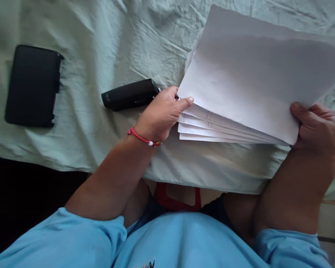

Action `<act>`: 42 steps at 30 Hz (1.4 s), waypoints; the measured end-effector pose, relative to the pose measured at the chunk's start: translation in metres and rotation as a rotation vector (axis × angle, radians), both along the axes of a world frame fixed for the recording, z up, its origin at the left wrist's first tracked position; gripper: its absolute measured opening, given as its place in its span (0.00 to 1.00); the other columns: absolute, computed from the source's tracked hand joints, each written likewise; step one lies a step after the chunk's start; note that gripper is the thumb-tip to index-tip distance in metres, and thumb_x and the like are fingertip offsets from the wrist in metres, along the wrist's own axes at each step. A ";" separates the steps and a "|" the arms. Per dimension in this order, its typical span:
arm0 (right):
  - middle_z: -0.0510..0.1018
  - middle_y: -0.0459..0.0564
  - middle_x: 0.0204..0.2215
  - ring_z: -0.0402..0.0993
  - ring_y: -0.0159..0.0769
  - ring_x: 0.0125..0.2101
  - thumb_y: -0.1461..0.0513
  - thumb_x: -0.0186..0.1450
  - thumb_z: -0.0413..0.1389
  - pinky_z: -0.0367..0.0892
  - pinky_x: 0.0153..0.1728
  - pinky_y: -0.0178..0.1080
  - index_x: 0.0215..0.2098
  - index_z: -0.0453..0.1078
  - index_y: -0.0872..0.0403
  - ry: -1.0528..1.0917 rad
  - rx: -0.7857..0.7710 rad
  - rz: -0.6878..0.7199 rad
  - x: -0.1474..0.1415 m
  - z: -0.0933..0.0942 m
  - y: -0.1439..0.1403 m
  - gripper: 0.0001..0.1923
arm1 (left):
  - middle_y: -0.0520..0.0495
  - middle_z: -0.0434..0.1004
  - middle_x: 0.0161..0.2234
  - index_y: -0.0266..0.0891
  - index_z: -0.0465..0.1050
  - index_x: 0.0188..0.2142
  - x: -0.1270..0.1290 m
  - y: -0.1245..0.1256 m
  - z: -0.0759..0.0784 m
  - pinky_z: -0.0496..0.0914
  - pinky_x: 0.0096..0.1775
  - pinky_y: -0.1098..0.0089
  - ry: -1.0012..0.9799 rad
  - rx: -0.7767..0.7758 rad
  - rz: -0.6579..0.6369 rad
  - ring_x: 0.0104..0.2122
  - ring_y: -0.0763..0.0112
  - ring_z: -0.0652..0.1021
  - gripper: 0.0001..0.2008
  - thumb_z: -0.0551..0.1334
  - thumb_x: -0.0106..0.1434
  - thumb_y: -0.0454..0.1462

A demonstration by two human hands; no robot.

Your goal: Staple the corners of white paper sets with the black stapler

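Observation:
Both my hands hold a stack of white paper sheets (248,74), tilted over the bed-like cloth surface. My left hand (166,109), with a red braided bracelet (141,137) at the wrist, pinches the near left corner, thumb on top. My right hand (318,124) grips the near right edge, its thumb lying on the top sheet. Lower sheets fan out toward me below the top one, with faint print on some. Just left of my left hand lies a black stapler-like object (131,95), its right end partly hidden behind that hand.
A flat black case (33,85) lies at the far left on the wrinkled pale green cloth (80,74). The cloth's near edge hangs close to my lap. Below it shows something red (178,203), and a dark area (30,201) fills the lower left.

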State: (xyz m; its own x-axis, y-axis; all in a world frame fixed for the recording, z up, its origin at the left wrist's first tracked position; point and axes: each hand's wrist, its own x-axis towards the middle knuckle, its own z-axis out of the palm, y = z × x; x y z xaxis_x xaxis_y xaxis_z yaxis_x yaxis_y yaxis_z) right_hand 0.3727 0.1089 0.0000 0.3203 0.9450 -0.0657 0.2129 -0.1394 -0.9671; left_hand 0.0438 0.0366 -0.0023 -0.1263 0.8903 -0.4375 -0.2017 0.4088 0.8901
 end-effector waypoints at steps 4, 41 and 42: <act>0.84 0.53 0.42 0.82 0.43 0.38 0.57 0.42 0.74 0.82 0.40 0.51 0.30 0.80 0.54 -0.022 -0.036 0.019 0.003 0.004 -0.002 0.19 | 0.48 0.82 0.35 0.39 0.73 0.36 0.000 0.003 0.003 0.76 0.46 0.66 -0.165 -0.058 0.055 0.41 0.65 0.84 0.10 0.59 0.76 0.29; 0.82 0.46 0.33 0.83 0.43 0.43 0.69 0.42 0.69 0.77 0.59 0.53 0.24 0.73 0.52 0.209 0.153 0.192 0.003 -0.005 -0.001 0.14 | 0.53 0.80 0.32 0.46 0.72 0.37 -0.007 0.004 -0.017 0.76 0.47 0.60 -0.104 0.318 0.076 0.42 0.59 0.83 0.17 0.70 0.54 0.25; 0.82 0.45 0.33 0.84 0.44 0.44 0.70 0.42 0.69 0.77 0.59 0.53 0.25 0.73 0.52 0.226 0.173 0.190 0.003 -0.006 0.000 0.15 | 0.53 0.79 0.32 0.46 0.72 0.37 -0.007 0.005 -0.018 0.74 0.44 0.62 -0.107 0.373 0.092 0.39 0.61 0.82 0.16 0.71 0.54 0.27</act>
